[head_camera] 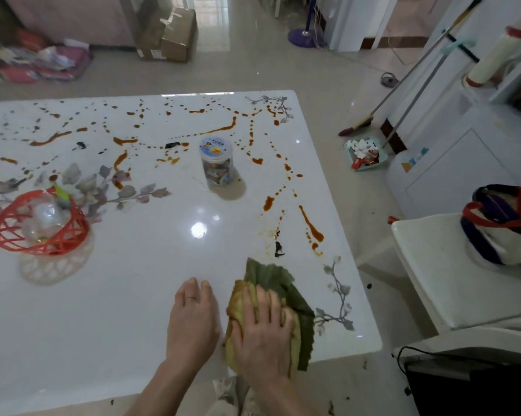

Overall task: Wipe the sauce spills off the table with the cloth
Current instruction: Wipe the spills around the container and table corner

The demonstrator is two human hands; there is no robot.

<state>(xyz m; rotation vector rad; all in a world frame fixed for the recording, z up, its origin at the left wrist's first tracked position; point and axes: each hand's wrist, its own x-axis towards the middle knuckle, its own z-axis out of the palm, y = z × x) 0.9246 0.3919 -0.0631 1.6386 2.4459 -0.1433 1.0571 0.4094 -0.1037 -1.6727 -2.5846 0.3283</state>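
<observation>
A green and yellow cloth lies near the front right corner of the white glossy table. My right hand presses flat on the cloth with fingers spread. Beside it, my left hand rests flat on the bare table top with nothing in it. Brown sauce spills run in streaks and drops just beyond the cloth. More sauce trails cover the far half of the table.
A clear jar with a blue label stands mid-table among the spills. A red wire basket sits at the left. To the right of the table stand a white chair with a bag, a dustpan and brooms.
</observation>
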